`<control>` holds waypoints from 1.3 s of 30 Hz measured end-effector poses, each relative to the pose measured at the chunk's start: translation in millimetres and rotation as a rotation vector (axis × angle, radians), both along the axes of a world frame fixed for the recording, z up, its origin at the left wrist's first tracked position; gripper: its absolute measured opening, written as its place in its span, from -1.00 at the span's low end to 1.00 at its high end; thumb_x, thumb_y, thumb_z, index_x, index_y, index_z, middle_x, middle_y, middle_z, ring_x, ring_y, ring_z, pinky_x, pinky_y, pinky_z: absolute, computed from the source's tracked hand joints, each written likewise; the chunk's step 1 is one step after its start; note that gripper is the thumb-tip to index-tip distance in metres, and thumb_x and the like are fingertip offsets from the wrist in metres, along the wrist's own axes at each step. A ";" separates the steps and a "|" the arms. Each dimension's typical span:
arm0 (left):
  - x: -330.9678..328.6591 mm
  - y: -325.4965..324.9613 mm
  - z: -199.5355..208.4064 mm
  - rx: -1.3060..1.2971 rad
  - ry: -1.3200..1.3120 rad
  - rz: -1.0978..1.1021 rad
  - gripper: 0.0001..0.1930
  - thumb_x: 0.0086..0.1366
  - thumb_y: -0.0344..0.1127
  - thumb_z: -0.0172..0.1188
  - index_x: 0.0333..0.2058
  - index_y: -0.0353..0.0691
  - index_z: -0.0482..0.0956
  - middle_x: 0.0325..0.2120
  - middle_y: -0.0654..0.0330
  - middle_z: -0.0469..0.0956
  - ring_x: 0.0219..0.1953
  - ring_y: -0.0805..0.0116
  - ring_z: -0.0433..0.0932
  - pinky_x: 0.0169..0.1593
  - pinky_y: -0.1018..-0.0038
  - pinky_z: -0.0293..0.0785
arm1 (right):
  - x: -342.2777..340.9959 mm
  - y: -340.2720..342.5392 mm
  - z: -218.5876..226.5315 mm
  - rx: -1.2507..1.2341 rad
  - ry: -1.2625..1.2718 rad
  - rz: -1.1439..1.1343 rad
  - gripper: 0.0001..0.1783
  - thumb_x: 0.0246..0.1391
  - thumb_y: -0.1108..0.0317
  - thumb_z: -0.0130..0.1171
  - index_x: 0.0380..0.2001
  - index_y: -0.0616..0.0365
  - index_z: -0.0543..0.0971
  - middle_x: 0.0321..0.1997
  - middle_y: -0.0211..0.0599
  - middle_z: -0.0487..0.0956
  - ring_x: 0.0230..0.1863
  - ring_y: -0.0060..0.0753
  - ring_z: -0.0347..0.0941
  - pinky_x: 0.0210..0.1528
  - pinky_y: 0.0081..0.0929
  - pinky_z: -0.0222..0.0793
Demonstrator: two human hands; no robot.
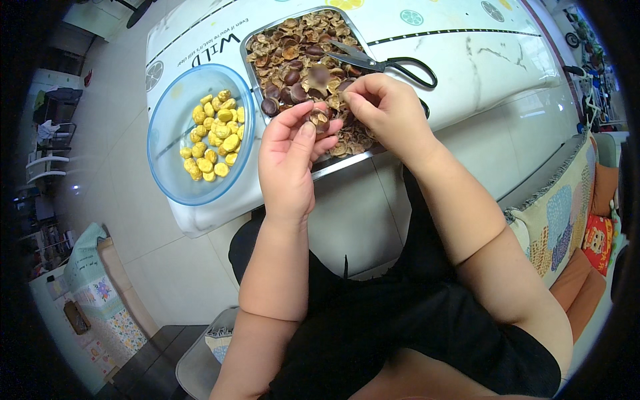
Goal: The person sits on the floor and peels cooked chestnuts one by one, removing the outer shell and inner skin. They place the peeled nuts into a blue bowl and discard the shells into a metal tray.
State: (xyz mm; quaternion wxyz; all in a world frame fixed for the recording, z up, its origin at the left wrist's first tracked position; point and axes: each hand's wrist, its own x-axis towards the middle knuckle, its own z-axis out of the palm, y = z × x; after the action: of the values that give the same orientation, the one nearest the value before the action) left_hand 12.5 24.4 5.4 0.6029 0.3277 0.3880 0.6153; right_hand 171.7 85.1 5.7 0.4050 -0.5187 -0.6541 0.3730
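My left hand (288, 160) is closed around a brown chestnut (320, 121), with the thumb and fingertips on its shell. A paler patch shows on the chestnut's upper side. Close to its right, my right hand (395, 119) is in a pinch over the tray's near side; whatever lies between its fingertips is too small to make out. Beneath both hands is a metal tray (331, 168) with empty shell pieces (273, 50) and several dark whole chestnuts (292, 93). Black-handled scissors (381, 65) lie across the tray's right edge, blades spread.
A clear blue-tinted bowl (155, 157) of yellow peeled chestnuts (217, 133) stands left of the tray. Both are on a table with a white patterned cover (467, 67). A sofa with a fringed throw (557, 207) is at the right, above a tiled floor (167, 280).
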 end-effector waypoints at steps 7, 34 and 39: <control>2.1 2.6 1.6 -0.061 -0.145 -0.029 -0.74 0.37 -0.44 -0.03 0.01 -0.34 0.33 -0.02 -0.02 0.47 -0.05 0.24 0.55 -0.06 0.49 0.55 | -1.3 4.5 -3.7 0.372 -0.007 0.089 -0.88 -0.14 0.43 0.25 -0.45 0.21 0.58 -0.39 -0.20 0.57 -0.33 -0.17 0.48 -0.19 -0.35 0.40; 2.8 0.6 -7.1 -0.006 -0.008 0.015 -0.75 0.33 -0.48 0.04 -0.02 -0.35 0.42 -0.10 0.06 0.55 -0.20 0.44 0.58 -0.16 0.60 0.56 | -8.6 -7.7 3.2 0.440 -0.081 0.273 -0.85 -0.23 0.49 0.26 -0.57 0.13 0.46 -0.38 -0.27 0.47 -0.21 -0.11 0.39 -0.11 -0.29 0.31; 0.4 2.6 -8.5 -0.001 -0.048 0.048 -0.76 0.35 -0.49 0.00 -0.02 -0.36 0.37 -0.07 0.00 0.52 -0.15 0.40 0.56 -0.10 0.53 0.54 | -16.4 -16.6 3.9 0.440 -0.105 0.292 -0.85 -0.24 0.49 0.26 -0.55 0.13 0.47 -0.35 -0.27 0.45 -0.20 -0.10 0.38 -0.12 -0.27 0.31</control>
State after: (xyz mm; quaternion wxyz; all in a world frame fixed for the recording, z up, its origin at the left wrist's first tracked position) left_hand 12.9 27.0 -3.1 0.5973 0.3031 0.3813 0.6372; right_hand 155.3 68.5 9.5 0.4157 -0.3369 -0.8073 0.2489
